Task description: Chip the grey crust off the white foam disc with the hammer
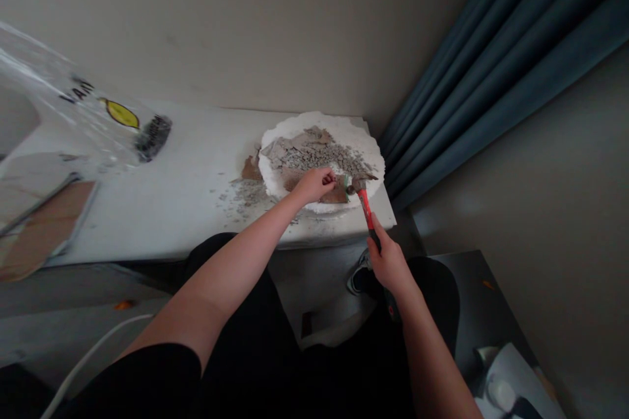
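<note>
My right hand grips the black end of a small hammer with a red handle. Its metal head rests on a brown fragment at the near edge of a round white foam slab. My left hand is closed in a pinch on that fragment, right beside the hammer head. Grey crushed rubble and flat broken pieces cover the middle of the slab. The slab lies on a low white table against the wall.
Grey crumbs are scattered on the table left of the slab. A clear plastic bag with a yellow label lies at the far left, above a framed board. Dark blue curtains hang at right. A white cable crosses the floor.
</note>
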The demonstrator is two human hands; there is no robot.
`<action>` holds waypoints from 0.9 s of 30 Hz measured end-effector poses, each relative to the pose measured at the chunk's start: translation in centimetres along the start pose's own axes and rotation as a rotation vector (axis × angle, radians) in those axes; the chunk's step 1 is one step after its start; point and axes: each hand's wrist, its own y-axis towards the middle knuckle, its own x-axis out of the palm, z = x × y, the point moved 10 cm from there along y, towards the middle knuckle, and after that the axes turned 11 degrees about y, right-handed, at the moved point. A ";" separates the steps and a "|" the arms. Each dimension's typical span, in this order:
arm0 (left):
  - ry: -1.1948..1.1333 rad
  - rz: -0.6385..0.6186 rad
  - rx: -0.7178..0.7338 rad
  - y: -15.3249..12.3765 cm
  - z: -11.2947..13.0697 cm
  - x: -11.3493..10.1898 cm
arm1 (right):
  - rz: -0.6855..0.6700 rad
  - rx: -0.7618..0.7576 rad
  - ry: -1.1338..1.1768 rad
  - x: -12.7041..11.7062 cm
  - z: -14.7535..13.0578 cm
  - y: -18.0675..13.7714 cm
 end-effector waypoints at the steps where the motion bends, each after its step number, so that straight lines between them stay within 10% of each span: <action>1: -0.001 0.002 0.002 0.0 0.0 0.0 | 0.003 -0.001 0.002 0.0 0.0 0.0; 27: -0.009 0.071 0.033 -0.7 0.5 -0.1 | 0.009 -0.110 -0.119 -1.7 -6.1 1.1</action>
